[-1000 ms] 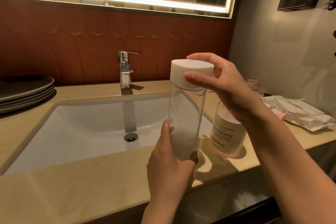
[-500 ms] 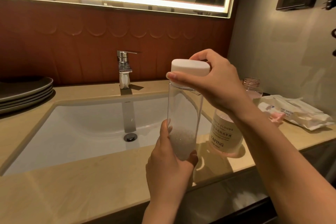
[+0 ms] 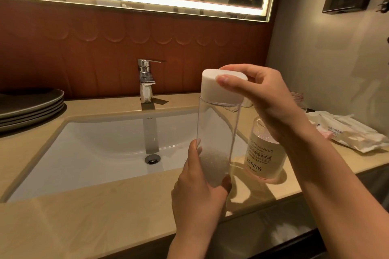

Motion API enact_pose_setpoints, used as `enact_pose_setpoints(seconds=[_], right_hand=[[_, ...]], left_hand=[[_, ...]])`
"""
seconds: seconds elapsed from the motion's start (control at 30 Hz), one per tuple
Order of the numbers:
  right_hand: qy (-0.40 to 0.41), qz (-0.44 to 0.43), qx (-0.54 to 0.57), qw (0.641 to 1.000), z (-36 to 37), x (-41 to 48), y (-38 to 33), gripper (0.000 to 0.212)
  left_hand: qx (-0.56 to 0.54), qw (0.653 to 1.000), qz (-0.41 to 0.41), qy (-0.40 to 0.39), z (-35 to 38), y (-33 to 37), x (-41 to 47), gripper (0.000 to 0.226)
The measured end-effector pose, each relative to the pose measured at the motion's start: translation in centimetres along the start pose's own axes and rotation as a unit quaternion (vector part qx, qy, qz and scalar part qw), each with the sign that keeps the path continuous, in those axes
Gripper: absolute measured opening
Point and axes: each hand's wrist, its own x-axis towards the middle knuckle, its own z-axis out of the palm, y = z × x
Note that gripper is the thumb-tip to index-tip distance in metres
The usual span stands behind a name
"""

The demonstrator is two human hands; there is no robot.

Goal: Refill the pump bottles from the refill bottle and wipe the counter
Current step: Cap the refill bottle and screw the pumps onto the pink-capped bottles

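Note:
A tall clear refill bottle [image 3: 216,130] with a little foamy liquid at its bottom is held upright over the counter's front edge. My left hand [image 3: 200,191] grips its base. Its white cap [image 3: 221,88] sits on top, and my right hand [image 3: 261,94] grips that cap with thumb and fingers. Behind my right wrist a labelled pump bottle [image 3: 265,153] without its pump stands on the beige counter [image 3: 84,216]. A second small open bottle [image 3: 297,98] shows partly farther back.
A white sink [image 3: 94,149] with a chrome tap [image 3: 146,82] lies at centre. Stacked grey plates [image 3: 29,107] sit far left. A pack of wet wipes [image 3: 347,132] lies at the right by the wall.
My right hand has turned round the white cap, and the cap now sits down on the bottle's neck. The left hand keeps the bottle in the same place.

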Motion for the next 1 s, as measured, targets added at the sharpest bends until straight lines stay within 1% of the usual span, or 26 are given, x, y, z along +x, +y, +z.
enact_pose_setpoints(seconds=[0.13,0.33,0.4,0.5,0.57,0.8,0.93,1.0], right_hand=[[0.041,-0.010,-0.019,0.999,0.3,-0.1,0.1,0.064],[0.094,-0.030,-0.082,0.992,0.8,-0.2,0.2,0.074],[0.098,-0.030,-0.090,0.991,0.8,-0.2,0.1,0.072],[0.106,-0.030,-0.101,0.989,0.9,-0.2,0.1,0.058],[0.116,-0.033,-0.111,0.987,1.1,-0.2,0.2,0.054],[0.149,-0.043,-0.132,0.979,1.4,-0.5,0.1,0.055],[0.144,-0.053,-0.132,0.979,1.8,-0.8,0.4,0.054],[0.133,-0.053,-0.117,0.983,1.9,-1.1,0.7,0.059]], left_hand=[[0.001,1.000,0.003,0.003,0.0,-0.1,0.0,0.099],[0.011,1.000,-0.001,0.007,0.2,0.0,0.0,0.100],[0.011,1.000,0.000,0.007,0.3,-0.1,0.0,0.100],[0.012,1.000,0.002,0.007,0.3,-0.2,0.1,0.099],[0.009,1.000,-0.001,0.009,0.4,-0.2,0.1,0.099],[0.001,1.000,0.000,0.015,0.6,-0.3,0.2,0.097],[-0.007,1.000,-0.002,0.020,0.6,-0.5,0.3,0.097],[-0.015,1.000,-0.004,0.017,0.6,-0.5,0.3,0.097]])
